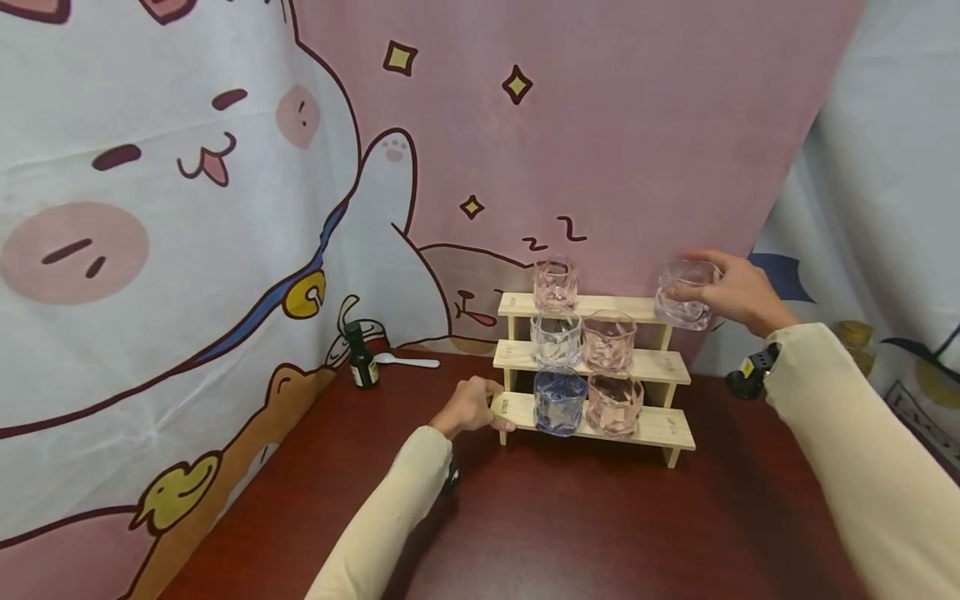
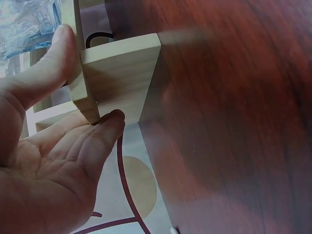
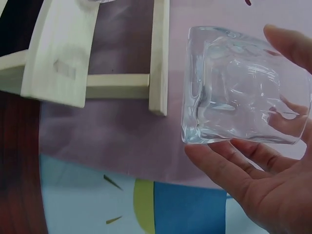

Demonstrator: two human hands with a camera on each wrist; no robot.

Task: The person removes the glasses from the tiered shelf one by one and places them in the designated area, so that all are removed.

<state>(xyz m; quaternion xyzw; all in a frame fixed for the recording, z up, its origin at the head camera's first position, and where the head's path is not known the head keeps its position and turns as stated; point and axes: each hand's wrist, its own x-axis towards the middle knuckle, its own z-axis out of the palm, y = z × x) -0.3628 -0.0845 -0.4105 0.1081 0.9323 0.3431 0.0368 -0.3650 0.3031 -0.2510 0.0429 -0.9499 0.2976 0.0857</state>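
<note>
Your cream right sleeve (image 1: 862, 442) nearest, your right hand (image 1: 738, 292) grips a glass tumbler (image 3: 234, 92) at two o'clock of the tiered wooden stand (image 1: 660, 426), whose eight o'clock end your left hand (image 1: 468, 406) pinches, seemingly for steadiness.

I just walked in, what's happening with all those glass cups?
A person's right hand holds a clear, chunky glass tumbler near the top right end of a pale, three-step wooden stand, not touching it. Their left hand pinches the bottom step's left end. Five more are on it: one pale pink on top, one clear and one pink in the middle, one blue and one pink below.
</note>
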